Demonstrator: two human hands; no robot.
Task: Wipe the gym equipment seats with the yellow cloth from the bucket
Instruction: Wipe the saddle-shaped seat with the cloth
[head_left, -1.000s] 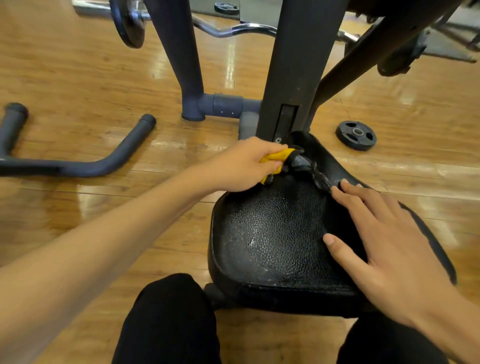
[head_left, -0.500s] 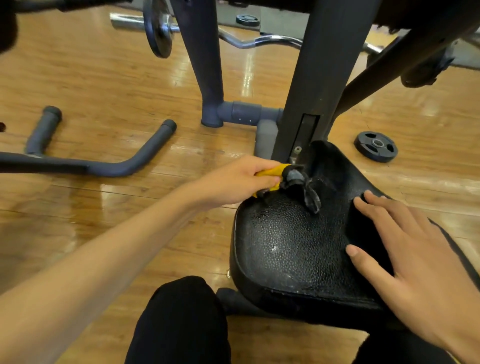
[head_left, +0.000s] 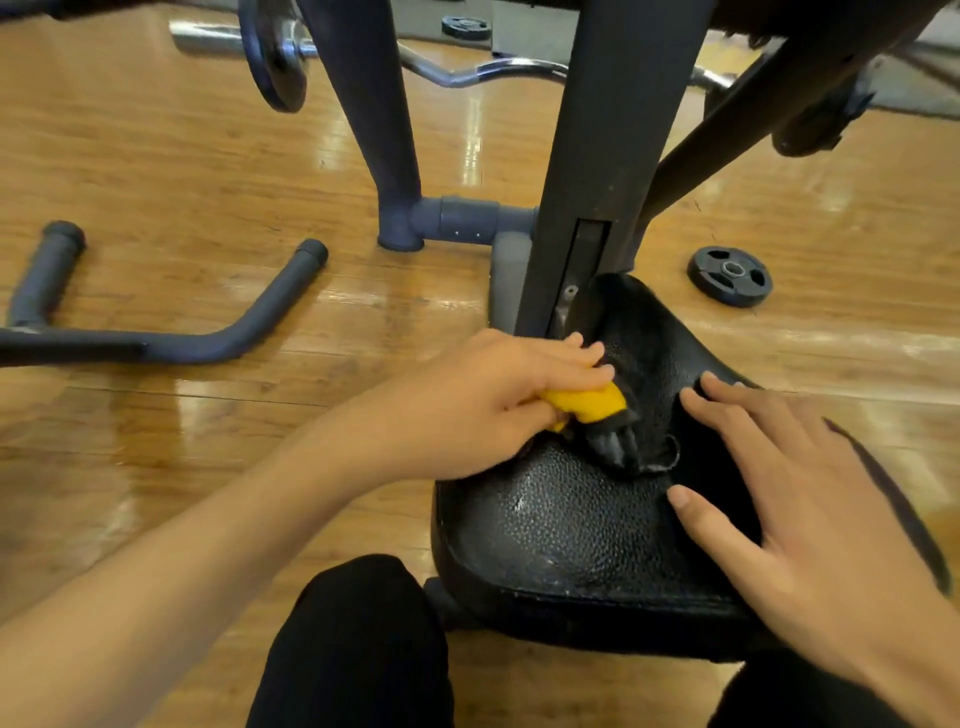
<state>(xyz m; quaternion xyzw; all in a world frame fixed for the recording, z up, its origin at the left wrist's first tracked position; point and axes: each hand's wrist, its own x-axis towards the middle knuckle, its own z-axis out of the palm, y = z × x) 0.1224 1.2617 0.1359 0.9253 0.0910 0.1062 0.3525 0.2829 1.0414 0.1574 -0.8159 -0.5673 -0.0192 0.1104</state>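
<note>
A black textured seat (head_left: 561, 525) of a gym machine fills the lower right, its surface wet and shiny. My left hand (head_left: 488, 400) grips the yellow cloth (head_left: 587, 402) at the seat's upper left, near the narrow end. A dark, wet part of the cloth (head_left: 615, 447) trails from the hand onto the seat. My right hand (head_left: 800, 493) lies flat on the seat's right side with fingers straight and spread. No bucket is in view.
The machine's dark upright post (head_left: 608, 171) rises just behind the seat. A grey frame foot (head_left: 447, 221) and a bent grey floor bar (head_left: 171, 343) lie on the wooden floor to the left. A small black weight plate (head_left: 730, 275) lies right of the post. A loaded curl bar (head_left: 280, 52) rests at the back.
My left hand has slid the cloth down and right along the seat's narrow end, toward my right hand. The camera has moved closer. My right hand stays flat on the seat.
</note>
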